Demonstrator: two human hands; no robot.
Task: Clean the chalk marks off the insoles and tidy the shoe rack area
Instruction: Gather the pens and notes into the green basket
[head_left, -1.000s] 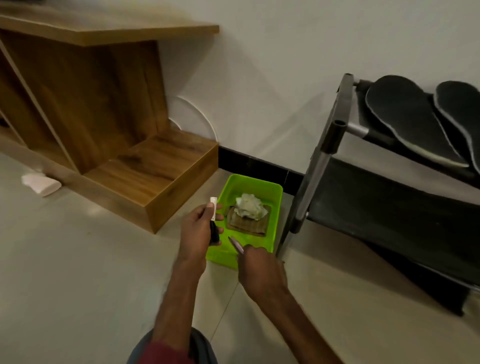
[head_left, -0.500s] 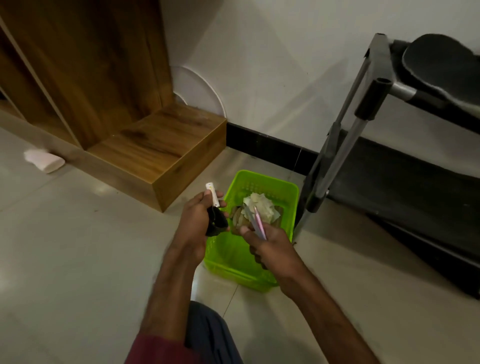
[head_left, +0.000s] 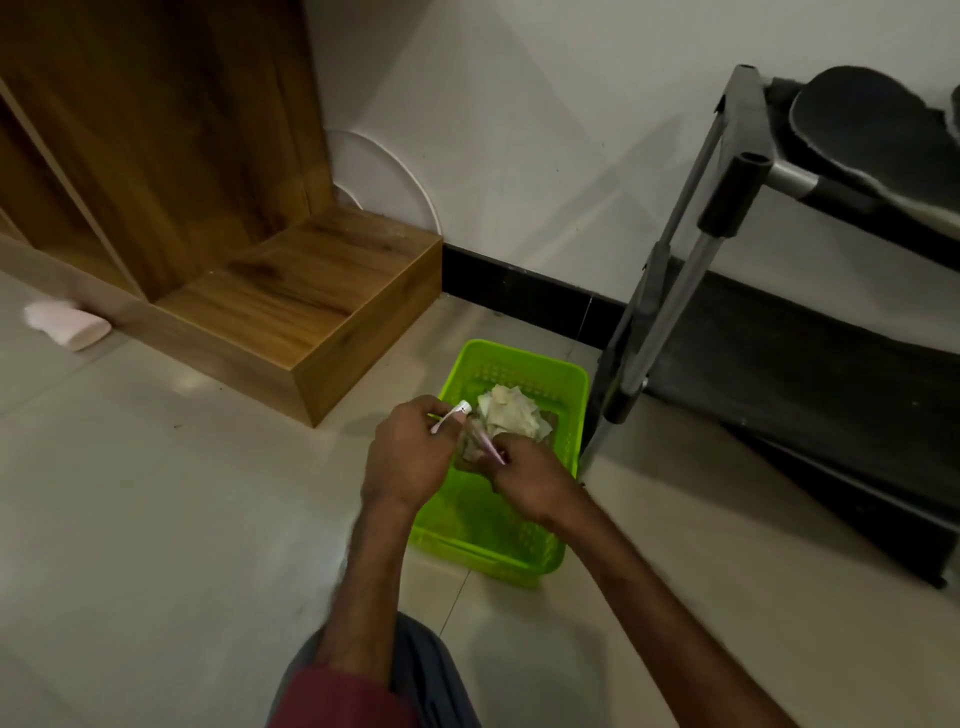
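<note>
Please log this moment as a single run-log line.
left hand: holds white stick | right hand: holds pink stick | both over green basket | insole: on shoe rack

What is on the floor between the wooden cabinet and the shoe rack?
In the head view, a green basket stands there, holding crumpled white tissue. Both hands, left and right, are over it.

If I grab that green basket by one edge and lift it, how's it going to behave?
The green basket looks like thin perforated plastic, so it is probably light and may flex a little at the rim. It holds only crumpled paper and some flat brownish things, so it would likely tilt and let them slide toward the low side.
</note>
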